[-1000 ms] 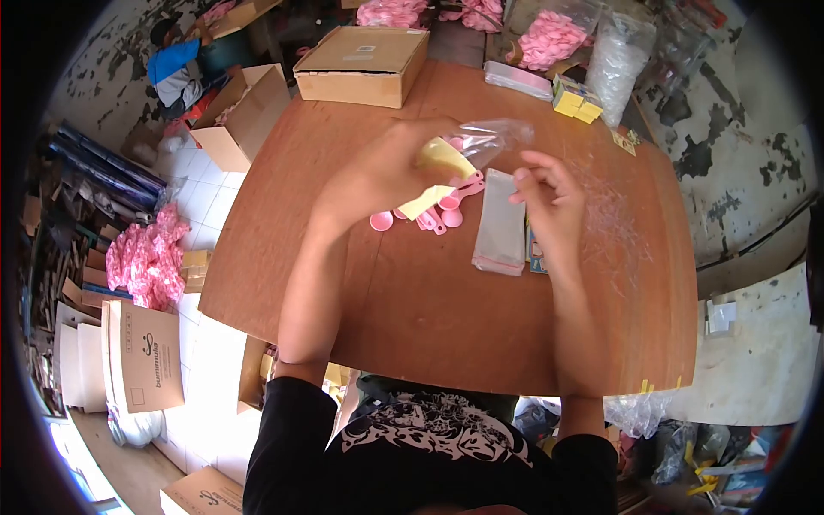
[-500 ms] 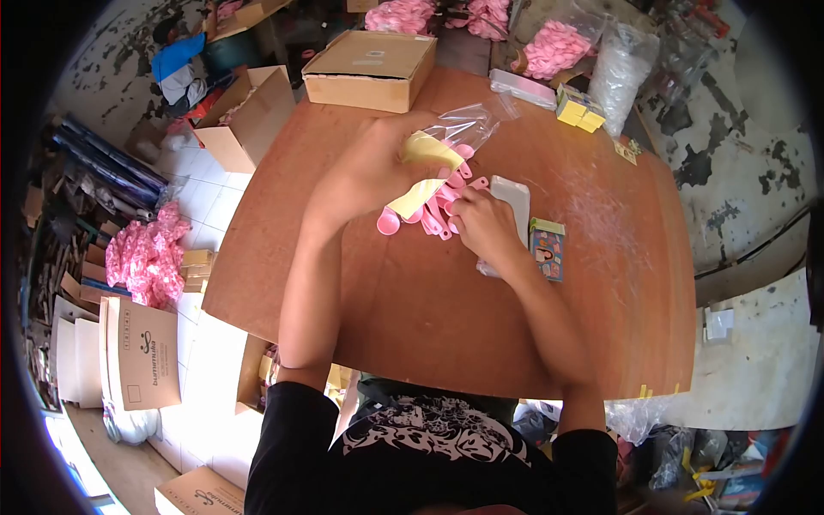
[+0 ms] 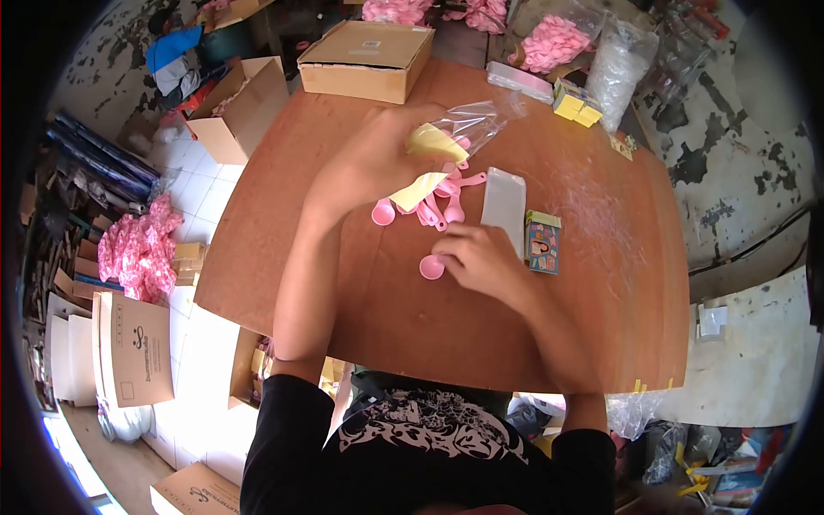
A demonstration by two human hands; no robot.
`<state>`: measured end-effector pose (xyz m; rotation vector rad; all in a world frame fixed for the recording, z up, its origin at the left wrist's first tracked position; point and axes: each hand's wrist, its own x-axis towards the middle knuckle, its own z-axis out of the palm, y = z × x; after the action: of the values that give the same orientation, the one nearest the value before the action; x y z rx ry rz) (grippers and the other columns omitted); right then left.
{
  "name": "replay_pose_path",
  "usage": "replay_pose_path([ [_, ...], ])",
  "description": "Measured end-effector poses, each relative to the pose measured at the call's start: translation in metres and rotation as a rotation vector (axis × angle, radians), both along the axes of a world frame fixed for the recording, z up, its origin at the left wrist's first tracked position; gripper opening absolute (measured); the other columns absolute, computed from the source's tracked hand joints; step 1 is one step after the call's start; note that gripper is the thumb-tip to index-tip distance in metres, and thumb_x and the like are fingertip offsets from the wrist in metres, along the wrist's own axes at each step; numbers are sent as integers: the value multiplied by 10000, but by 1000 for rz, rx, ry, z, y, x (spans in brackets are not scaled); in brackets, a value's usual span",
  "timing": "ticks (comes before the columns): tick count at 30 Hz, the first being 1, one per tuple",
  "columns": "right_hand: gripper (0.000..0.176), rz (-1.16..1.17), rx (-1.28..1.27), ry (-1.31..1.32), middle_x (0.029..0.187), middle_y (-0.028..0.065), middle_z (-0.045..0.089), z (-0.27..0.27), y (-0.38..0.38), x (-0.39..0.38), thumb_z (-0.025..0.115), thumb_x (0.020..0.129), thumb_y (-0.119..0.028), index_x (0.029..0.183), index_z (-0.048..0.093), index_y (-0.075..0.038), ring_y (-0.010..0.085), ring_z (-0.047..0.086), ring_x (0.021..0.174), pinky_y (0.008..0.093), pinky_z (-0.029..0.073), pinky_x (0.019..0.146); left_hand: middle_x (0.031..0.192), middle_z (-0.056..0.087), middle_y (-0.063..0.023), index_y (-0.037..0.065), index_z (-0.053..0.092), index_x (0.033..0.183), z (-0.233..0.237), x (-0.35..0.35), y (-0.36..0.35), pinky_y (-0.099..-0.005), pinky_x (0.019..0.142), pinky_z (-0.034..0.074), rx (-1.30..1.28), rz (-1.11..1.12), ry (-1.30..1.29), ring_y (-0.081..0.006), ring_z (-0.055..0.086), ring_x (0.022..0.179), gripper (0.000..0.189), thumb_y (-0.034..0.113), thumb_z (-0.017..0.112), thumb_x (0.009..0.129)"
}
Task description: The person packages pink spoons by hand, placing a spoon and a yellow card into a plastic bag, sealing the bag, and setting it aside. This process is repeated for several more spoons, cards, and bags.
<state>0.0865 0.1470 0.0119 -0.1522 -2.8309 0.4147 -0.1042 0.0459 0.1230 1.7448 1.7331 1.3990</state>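
Observation:
Several pink spoons [image 3: 453,209] lie in a loose pile near the middle of the brown table. Above and left of them, my left hand [image 3: 382,159] is wrapped round a yellow card [image 3: 436,143] and a clear plastic bag [image 3: 481,122]; part of the card folds out below the fingers. My right hand [image 3: 481,257] pinches one pink spoon [image 3: 432,267] in front of the pile, its round bowl pointing left. To the right of the pile lie a stack of clear bags [image 3: 504,204] and a small blue printed box [image 3: 543,245].
At the back of the table [image 3: 386,330] stand a cardboard box [image 3: 365,69], a clear case [image 3: 520,81], yellow boxes [image 3: 576,104] and a full plastic bag [image 3: 620,73]. Thin plastic strands [image 3: 605,219] lie at the right. A person [image 3: 174,64] is at the back left.
My right hand has moved from the pile toward the table's front edge, bringing out one pink spoon. The stack of clear bags is now more exposed. My left hand keeps its hold.

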Motion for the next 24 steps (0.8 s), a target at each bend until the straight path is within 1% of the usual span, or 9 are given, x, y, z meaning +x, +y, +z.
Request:
replay_pose_path([
  [6, 137, 116, 90, -66, 927, 47, 635, -14, 25, -6, 712, 755, -86, 891, 713, -97, 255, 627, 876, 385, 518, 711, 884, 686, -159, -40, 630, 1123, -4, -1, 5, -353, 672, 499, -19, 3, 37, -233, 650, 746, 384, 50, 756, 771],
  [10, 170, 229, 157, 102, 926, 61, 639, 6, 23, -6, 691, 776, -50, 941, 710, -92, 245, 603, 883, 367, 493, 809, 890, 690, -170, -38, 628, 1136, -5, -3, 7, -364, 694, 505, -40, 12, 36, -266, 665, 771, 401, 38, 744, 759],
  [12, 147, 179, -323, 170, 961, 92, 635, 31, 26, 1, 659, 850, -55, 995, 677, -61, 266, 603, 862, 381, 483, 805, 910, 716, -148, -11, 632, 1173, -10, -6, 9, -324, 688, 518, 34, 123, 194, -211, 668, 754, 420, 39, 756, 776],
  [14, 167, 78, -553, 387, 935, 137, 589, 51, 35, 15, 591, 928, -45, 1083, 639, -10, 287, 591, 849, 350, 470, 799, 900, 713, -166, -12, 639, 1145, -7, -4, 10, -333, 691, 519, 6, 115, 197, -248, 680, 770, 393, 21, 739, 766],
  [16, 213, -149, -370, 489, 914, 133, 557, 74, 41, 28, 564, 944, -42, 1143, 618, 13, 277, 582, 844, 336, 468, 775, 897, 714, -159, -9, 646, 1128, -10, -7, 14, -329, 689, 518, -108, 10, 186, -222, 681, 768, 372, 28, 743, 771],
  [20, 231, -198, -275, 542, 907, 128, 534, 92, 60, 50, 552, 955, -53, 1163, 609, 30, 275, 569, 839, 338, 465, 761, 863, 711, -128, 3, 639, 1158, -18, -3, 21, -304, 686, 526, -100, -144, 76, -201, 674, 739, 400, 33, 745, 773],
  [21, 223, -224, -246, 517, 910, 126, 545, 93, 63, 55, 561, 951, -57, 1149, 622, 27, 270, 567, 829, 343, 464, 756, 1091, 695, -160, -4, 649, 1158, 0, 7, 14, -355, 783, 543, -289, -187, -36, -283, 689, 899, 385, 30, 696, 777],
  [22, 215, -250, -218, 492, 912, 124, 557, 93, 66, 58, 570, 947, -60, 1134, 635, 24, 265, 566, 819, 347, 463, 751, 1091, 695, -160, -4, 649, 1158, -4, 7, 17, -355, 783, 543, -288, -187, -29, -283, 689, 899, 385, 30, 696, 777],
  [24, 204, -223, -199, 477, 908, 120, 572, 92, 68, 61, 593, 934, -58, 1113, 650, 20, 248, 572, 796, 344, 465, 725, 1304, 600, -108, 54, 665, 1172, -16, 7, 22, -383, 884, 504, -174, -176, 259, -269, 613, 1088, 413, 75, 691, 760],
])
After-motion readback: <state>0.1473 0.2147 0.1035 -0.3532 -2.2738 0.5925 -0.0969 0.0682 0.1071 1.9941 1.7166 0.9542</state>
